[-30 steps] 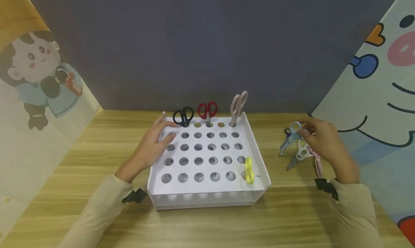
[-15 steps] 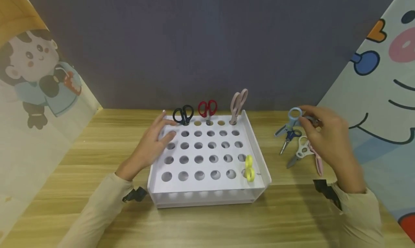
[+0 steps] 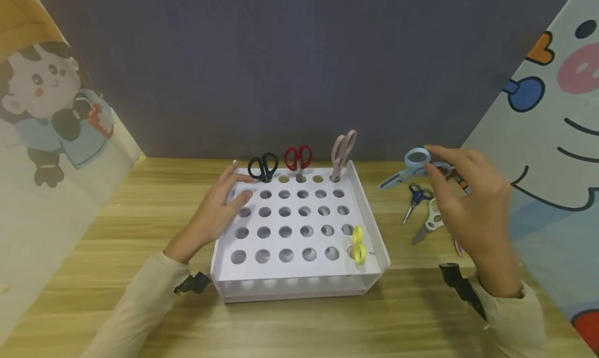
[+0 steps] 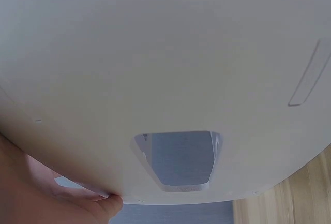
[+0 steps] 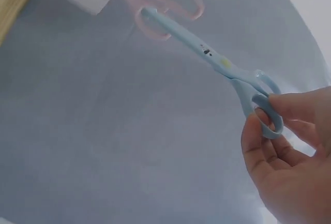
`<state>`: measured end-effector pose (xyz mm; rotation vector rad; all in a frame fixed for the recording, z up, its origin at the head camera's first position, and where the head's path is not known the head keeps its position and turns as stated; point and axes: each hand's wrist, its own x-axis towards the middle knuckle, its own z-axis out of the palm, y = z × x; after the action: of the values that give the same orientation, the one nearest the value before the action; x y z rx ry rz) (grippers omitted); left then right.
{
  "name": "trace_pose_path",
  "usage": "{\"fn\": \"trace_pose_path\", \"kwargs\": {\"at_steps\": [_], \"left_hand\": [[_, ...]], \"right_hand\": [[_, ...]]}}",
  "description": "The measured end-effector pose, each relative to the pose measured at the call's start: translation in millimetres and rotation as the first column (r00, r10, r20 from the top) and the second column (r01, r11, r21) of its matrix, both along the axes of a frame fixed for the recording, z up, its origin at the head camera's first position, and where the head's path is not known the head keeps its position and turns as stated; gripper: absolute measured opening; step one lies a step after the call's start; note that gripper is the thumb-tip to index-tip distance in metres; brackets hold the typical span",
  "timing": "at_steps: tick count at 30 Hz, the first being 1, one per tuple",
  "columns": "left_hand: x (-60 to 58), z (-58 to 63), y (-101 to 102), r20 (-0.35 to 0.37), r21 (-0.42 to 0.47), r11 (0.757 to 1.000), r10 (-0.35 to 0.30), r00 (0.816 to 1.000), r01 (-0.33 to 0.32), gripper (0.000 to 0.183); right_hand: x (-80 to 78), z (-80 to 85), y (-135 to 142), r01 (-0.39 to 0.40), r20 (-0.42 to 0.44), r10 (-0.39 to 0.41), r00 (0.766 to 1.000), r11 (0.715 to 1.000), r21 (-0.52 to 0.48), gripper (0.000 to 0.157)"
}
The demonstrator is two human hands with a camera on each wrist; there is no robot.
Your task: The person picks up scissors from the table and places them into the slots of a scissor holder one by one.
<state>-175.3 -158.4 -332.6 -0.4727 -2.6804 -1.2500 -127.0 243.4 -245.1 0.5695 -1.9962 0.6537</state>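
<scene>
Light blue scissors [image 3: 412, 170] hang in the air right of the white holed rack [image 3: 290, 269]. My right hand [image 3: 472, 202] pinches them by the finger loops, thumb against fingers, with the blades pointing left. The right wrist view shows these scissors [image 5: 204, 48] with small printed marks near the pivot. My left hand [image 3: 212, 207] rests on the rack's left side, thumb and forefinger stretched over its top edge. In the left wrist view the rack's side wall [image 4: 170, 79] with its cut-out fills most of the picture, and a fingertip [image 4: 111, 204] lies at its edge.
Black scissors [image 3: 265, 177], red scissors [image 3: 300, 165] and pale pink scissors [image 3: 340, 163] stand in the rack's back row. Yellow scissors [image 3: 359, 250] stand at its front right. Navy scissors [image 3: 414, 199], white-handled scissors [image 3: 432, 221] and partly hidden pink scissors [image 3: 458, 247] lie on the table.
My right hand has lifted the light blue scissors off the group on the table, swinging the blades toward the left. The navy scissors have come into fuller view. My left hand stays put.
</scene>
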Motion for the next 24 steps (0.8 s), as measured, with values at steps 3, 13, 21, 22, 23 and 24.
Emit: {"fn": "trace_pose_path", "kwargs": {"at_steps": [3,13,21,22,23,24], "left_hand": [[-0.3,-0.6,0,-0.007,-0.006,1.000,-0.002,1.000,0.002,0.033],[-1.2,-1.7,0,-0.008,0.003,1.000,-0.001,1.000,0.001,0.033],[-0.6,-1.5,0,0.007,-0.005,1.000,0.007,1.000,-0.007,0.033],[-0.4,-1.2,1,0.008,-0.004,1.000,0.008,1.000,-0.008,0.033],[-0.1,-1.0,1,0.009,-0.004,1.000,0.010,1.000,-0.010,0.033],[0.2,-0.7,1,0.009,-0.003,1.000,0.011,1.000,-0.011,0.033]], "right_hand": [[1.1,-1.9,-13,-0.059,0.002,0.059,0.998,0.998,0.011,0.033],[-18.2,-28.3,-45,-0.219,0.113,0.208,0.971,0.971,0.097,0.035],[-34.3,-51.0,-50,-0.234,0.245,0.193,0.950,0.960,0.152,0.030],[-35.7,-53.6,-51,-0.237,0.285,0.184,0.941,0.957,0.164,0.030],[-37.3,-56.3,-51,-0.241,0.326,0.172,0.929,0.953,0.182,0.029],[-38.8,-59.1,-52,-0.247,0.370,0.159,0.915,0.947,0.203,0.028]]}}
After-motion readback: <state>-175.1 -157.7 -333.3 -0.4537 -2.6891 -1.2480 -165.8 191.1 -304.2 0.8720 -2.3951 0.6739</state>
